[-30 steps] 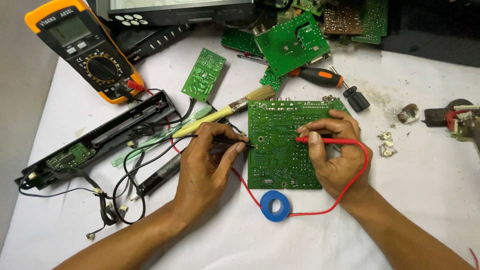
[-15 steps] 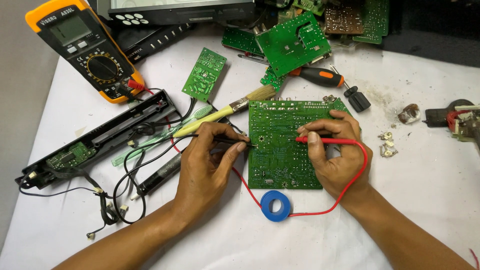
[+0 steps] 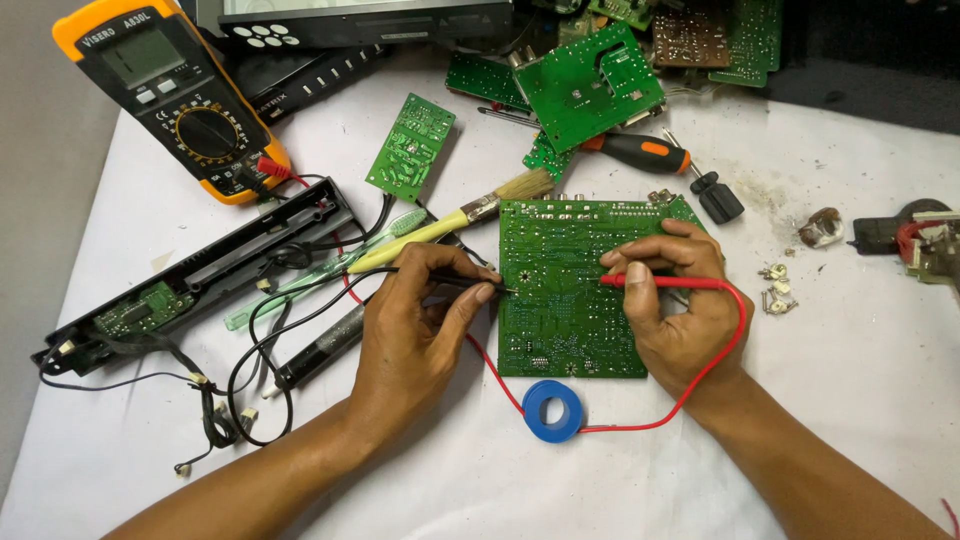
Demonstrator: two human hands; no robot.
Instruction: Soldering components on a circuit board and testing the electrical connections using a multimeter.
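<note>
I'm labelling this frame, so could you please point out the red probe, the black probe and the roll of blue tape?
red probe (image 3: 665,282), head view, middle of its red shaft.
black probe (image 3: 455,281), head view, its dark shaft.
roll of blue tape (image 3: 531,416), head view, left of its ring.

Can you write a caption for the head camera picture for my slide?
Left hand and right hand press black probe and red probe onto a green board beside a multimeter.

multimeter far left | circuit board centre | tape roll before it
</note>
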